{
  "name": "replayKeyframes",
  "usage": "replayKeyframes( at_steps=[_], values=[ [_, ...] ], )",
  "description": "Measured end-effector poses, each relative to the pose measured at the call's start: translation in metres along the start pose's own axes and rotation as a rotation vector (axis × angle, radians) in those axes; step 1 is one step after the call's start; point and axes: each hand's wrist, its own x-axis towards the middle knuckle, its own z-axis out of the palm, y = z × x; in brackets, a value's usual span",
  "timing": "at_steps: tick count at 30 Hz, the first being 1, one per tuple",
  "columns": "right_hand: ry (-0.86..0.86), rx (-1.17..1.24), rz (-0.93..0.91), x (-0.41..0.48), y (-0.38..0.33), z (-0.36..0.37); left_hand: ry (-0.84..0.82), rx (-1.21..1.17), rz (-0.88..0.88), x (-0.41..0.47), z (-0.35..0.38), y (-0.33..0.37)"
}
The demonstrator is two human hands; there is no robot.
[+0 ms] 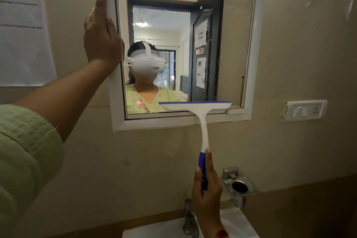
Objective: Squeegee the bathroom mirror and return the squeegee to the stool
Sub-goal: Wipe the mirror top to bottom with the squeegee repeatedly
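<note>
The white-framed bathroom mirror [251,44] hangs on the beige wall. A white squeegee [202,121] with a blue blade strip and blue grip rests its blade flat on the glass near the mirror's lower edge, right of centre. My right hand [208,193] is closed around the blue grip below it. My left hand [102,35] lies flat with fingers straight against the mirror's left frame. The glass above the blade looks streaky and wet. No stool is in view.
A white basin [237,220] with a metal tap [190,220] sits directly below my right hand. A metal holder [239,187] juts from the wall to the right. A switch plate [305,110] is at the right, and a paper sheet [21,35] at the left.
</note>
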Motion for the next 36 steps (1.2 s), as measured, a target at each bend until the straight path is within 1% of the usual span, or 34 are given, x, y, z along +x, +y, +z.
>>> replayKeyframes(
  at_steps=[4,8,13,16,21,23,30,36],
  values=[
    [0.037,0.038,0.036,0.015,-0.008,0.002,0.009,-0.015,-0.002,0.001,0.000,-0.002],
    [0.064,0.051,0.023,0.035,-0.014,0.001,0.017,-0.011,-0.002,0.001,0.000,-0.001],
    [0.011,-0.025,0.006,0.002,-0.005,-0.007,0.024,-0.002,0.015,0.000,0.002,-0.003],
    [-0.003,-0.031,0.035,-0.009,-0.006,-0.010,0.019,-0.013,0.026,0.001,0.002,-0.004],
    [0.076,0.040,0.061,0.022,-0.015,-0.005,0.016,-0.006,0.017,0.001,0.002,-0.003],
    [0.082,0.041,0.062,0.028,-0.014,-0.005,0.016,-0.007,0.015,0.001,0.002,-0.003],
    [-0.028,-0.064,0.071,-0.009,-0.006,-0.018,0.025,-0.009,0.004,0.001,0.002,-0.003],
    [-0.033,-0.018,0.062,0.012,-0.014,-0.023,0.015,-0.020,0.004,0.002,0.003,-0.004]
  ],
)
